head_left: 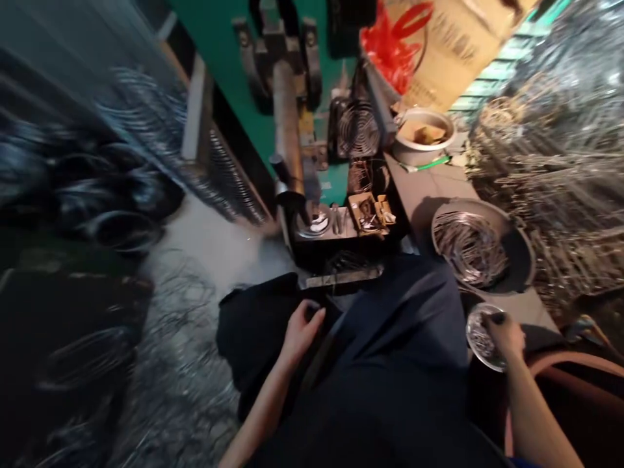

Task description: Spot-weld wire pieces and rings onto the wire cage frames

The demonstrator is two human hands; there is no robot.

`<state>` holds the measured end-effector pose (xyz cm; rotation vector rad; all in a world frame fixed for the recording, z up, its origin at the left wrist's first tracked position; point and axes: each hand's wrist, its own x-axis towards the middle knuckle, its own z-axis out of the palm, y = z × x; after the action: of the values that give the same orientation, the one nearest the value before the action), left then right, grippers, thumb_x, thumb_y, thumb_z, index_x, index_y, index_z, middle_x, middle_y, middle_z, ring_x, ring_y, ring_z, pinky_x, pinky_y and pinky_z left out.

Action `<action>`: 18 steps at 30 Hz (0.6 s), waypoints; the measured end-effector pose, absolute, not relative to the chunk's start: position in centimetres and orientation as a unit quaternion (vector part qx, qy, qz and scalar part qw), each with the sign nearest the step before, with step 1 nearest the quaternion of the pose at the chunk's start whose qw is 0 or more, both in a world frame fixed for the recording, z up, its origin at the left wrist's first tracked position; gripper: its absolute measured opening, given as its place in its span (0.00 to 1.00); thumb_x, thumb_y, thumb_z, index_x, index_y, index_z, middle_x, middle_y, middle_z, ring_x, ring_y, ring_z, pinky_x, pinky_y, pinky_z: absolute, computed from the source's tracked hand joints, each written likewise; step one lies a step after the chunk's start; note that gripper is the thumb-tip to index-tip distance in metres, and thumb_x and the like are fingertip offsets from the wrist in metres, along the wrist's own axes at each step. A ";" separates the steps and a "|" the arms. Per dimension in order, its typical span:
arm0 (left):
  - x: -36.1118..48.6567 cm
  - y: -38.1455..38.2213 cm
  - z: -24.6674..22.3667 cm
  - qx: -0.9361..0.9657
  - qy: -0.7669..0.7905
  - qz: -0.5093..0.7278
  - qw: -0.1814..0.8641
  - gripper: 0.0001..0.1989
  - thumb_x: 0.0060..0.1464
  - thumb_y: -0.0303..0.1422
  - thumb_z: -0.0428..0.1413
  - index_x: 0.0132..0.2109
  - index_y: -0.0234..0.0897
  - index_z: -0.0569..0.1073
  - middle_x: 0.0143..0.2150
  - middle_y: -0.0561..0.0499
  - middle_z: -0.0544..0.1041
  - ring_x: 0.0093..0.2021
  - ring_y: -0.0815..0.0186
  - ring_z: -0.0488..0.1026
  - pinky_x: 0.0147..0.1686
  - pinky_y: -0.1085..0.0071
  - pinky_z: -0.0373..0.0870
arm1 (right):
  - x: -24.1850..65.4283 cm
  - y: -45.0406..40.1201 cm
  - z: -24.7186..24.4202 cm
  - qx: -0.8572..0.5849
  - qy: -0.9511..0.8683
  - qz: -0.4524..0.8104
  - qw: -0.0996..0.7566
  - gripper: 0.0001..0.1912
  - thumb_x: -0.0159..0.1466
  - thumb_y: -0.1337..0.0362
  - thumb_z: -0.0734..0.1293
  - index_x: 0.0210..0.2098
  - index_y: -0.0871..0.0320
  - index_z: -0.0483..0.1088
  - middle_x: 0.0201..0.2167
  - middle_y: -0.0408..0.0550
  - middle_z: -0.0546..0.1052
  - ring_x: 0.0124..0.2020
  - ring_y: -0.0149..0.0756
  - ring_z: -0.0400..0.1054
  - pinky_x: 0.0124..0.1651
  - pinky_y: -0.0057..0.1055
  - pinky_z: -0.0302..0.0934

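Bent wire pieces [480,333] lie heaped in a shallow round steel dish [493,365] at the concrete ledge's [533,312] edge, right hand [506,336] curled over them, pinch unclear; left hand [303,330] curls closed on dark cloth [258,331], well apart from a wide basin [451,214] of looped wire [470,250]

The bare left forearm [256,413] rises from the lower edge to a loosely curled left hand [303,330], knuckles up above the dark-clothed lap [390,338]. The bare right forearm [536,409] slants inward to a downward-bent right hand [505,337] (its fingertips partly hidden).
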<state>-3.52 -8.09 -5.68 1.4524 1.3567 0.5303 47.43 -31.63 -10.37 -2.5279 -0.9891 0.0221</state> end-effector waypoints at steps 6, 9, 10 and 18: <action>-0.8 -2.3 -7.7 0.722 0.566 0.121 0.379 0.08 0.58 0.37 0.56 0.41 0.39 0.72 0.35 0.49 0.78 0.37 0.60 0.76 0.40 0.67 0.70 | 43.1 -20.9 -4.9 -0.882 -0.336 0.002 0.331 0.19 0.59 0.44 0.67 0.33 0.53 0.65 0.30 0.56 0.76 0.30 0.46 0.71 0.35 0.41 0.64; 2.0 -0.6 -9.1 0.755 0.544 0.062 0.361 0.08 0.58 0.34 0.58 0.44 0.38 0.72 0.41 0.45 0.79 0.42 0.57 0.76 0.44 0.64 0.69 | 39.1 -16.6 -3.8 -0.844 -0.424 -0.010 0.327 0.16 0.62 0.49 0.64 0.38 0.56 0.68 0.32 0.53 0.76 0.33 0.45 0.72 0.39 0.40 0.65; 3.0 -0.2 -9.7 0.764 0.537 0.038 0.356 0.08 0.59 0.33 0.58 0.45 0.38 0.72 0.42 0.44 0.79 0.44 0.56 0.76 0.45 0.64 0.69 | 38.2 -15.8 -3.8 -0.840 -0.442 -0.018 0.315 0.15 0.63 0.51 0.63 0.38 0.56 0.68 0.32 0.52 0.76 0.34 0.45 0.71 0.40 0.40 0.65; 9.8 2.2 -16.6 0.790 0.491 -0.122 0.346 0.13 0.61 0.33 0.57 0.51 0.36 0.72 0.52 0.37 0.76 0.52 0.51 0.75 0.50 0.60 0.70 | 38.1 -16.2 -4.8 -0.858 -0.403 -0.015 0.317 0.13 0.65 0.53 0.64 0.39 0.57 0.69 0.31 0.50 0.76 0.31 0.42 0.71 0.37 0.35 0.64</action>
<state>9.78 2.17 -16.57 2.0509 1.2744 -0.3173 38.12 -16.16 -4.82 -2.2599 -1.0610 -0.0398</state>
